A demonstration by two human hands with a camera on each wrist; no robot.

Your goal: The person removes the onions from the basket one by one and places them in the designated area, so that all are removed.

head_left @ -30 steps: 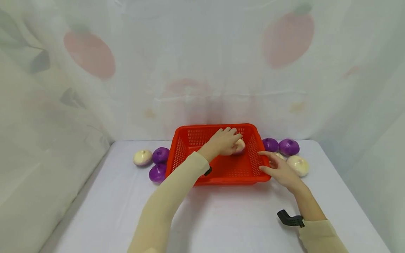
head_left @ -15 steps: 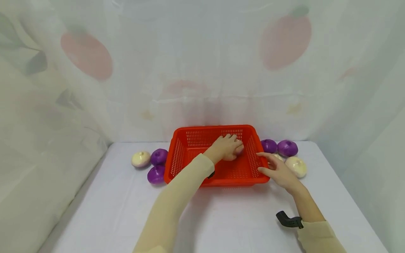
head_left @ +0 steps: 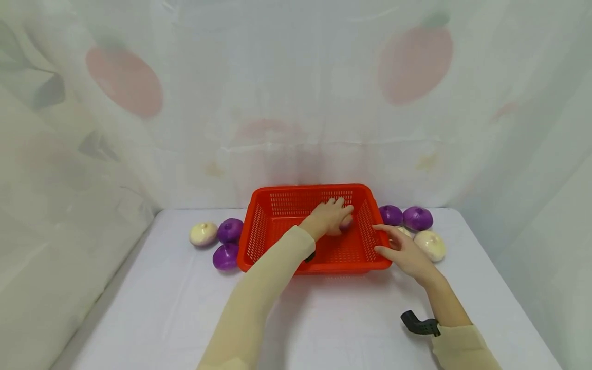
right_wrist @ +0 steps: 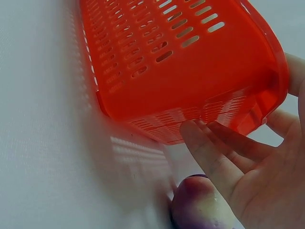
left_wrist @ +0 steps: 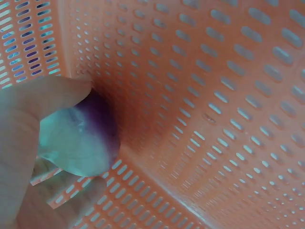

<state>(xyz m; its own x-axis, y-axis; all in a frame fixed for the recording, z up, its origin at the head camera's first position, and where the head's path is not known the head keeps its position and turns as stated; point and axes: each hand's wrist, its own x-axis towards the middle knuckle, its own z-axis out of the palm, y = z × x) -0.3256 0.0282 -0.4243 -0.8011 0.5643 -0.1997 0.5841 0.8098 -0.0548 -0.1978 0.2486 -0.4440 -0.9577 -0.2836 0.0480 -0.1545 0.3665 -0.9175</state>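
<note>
A red slotted basket (head_left: pixel 260 228) stands at the back middle of the white table. My left hand (head_left: pixel 329 217) reaches inside it and grips a white-and-purple onion (left_wrist: pixel 83 138) low against the basket's right wall (left_wrist: pixel 200 109). My right hand (head_left: pixel 403 250) is open, its straight fingers touching the outside of the basket's near right corner (right_wrist: pixel 257 95). Another white-and-purple onion (right_wrist: pixel 198 207) lies on the table just under that hand.
Left of the basket lie a white onion (head_left: pixel 203 233) and two purple onions (head_left: pixel 229 230) (head_left: pixel 225 256). To its right lie two purple onions (head_left: pixel 391 214) (head_left: pixel 418 218) and a white one (head_left: pixel 430 244). A printed curtain (head_left: pixel 296 103) hangs behind the table.
My left hand has lowered the onion deeper into the basket toward its right wall. The right hand has stayed at the basket's corner.
</note>
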